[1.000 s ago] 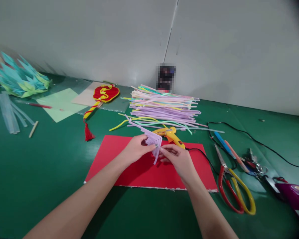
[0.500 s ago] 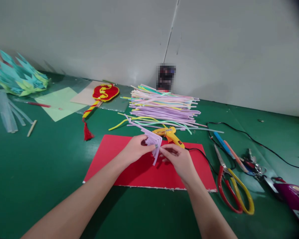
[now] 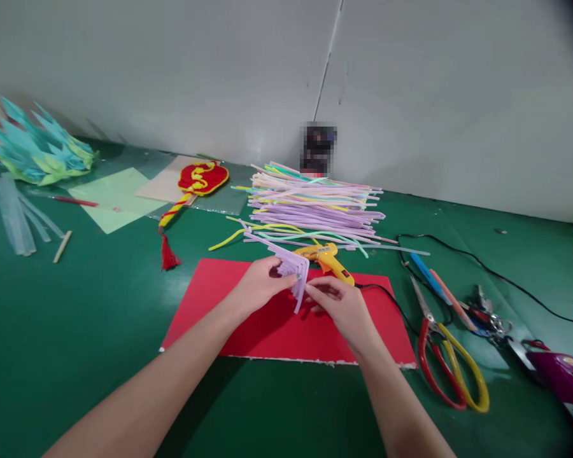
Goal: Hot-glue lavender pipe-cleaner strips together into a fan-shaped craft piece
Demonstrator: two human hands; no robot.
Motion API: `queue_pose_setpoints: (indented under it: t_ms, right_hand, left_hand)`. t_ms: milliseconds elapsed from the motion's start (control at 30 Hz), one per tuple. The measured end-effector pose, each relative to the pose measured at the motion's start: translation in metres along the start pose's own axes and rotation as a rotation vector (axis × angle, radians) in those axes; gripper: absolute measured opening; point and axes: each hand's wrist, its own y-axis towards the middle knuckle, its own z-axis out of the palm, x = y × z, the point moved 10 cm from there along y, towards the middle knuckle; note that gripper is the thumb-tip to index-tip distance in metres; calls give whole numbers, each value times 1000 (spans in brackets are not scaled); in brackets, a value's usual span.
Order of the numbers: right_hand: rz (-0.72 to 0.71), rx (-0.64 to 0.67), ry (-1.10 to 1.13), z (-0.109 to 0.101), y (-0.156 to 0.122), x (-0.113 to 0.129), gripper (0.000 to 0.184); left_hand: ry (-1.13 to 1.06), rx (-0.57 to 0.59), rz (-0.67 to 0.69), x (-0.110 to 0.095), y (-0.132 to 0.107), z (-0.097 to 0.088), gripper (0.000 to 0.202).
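Green table [image 3: 76,356] under red sheet [image 3: 267,331]; pale wall [image 3: 172,70] behind.

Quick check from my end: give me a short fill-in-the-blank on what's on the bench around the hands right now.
1. Both hands, left hand and right hand, pinch a bent bundle of ____ pipe cleaners.
2. The hands work above a ____ sheet on the green table.
3. The yellow glue gun lies just ____ the hands.
4. The scissors lie to the ____ of the sheet.

Missing words: lilac; red; behind; right
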Motion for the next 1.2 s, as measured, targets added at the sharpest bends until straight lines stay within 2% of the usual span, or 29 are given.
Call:
queue_pose_setpoints:
  t_ms: [500,1200]
  right_hand:
    - [-9,10,-26,1,-1,1,25]
    - [-18,13,-64,1,-1,2,23]
  left_hand:
    - [-26,12,-53,2,-1,1,15]
    - [-80,36,-26,8,1,5,18]
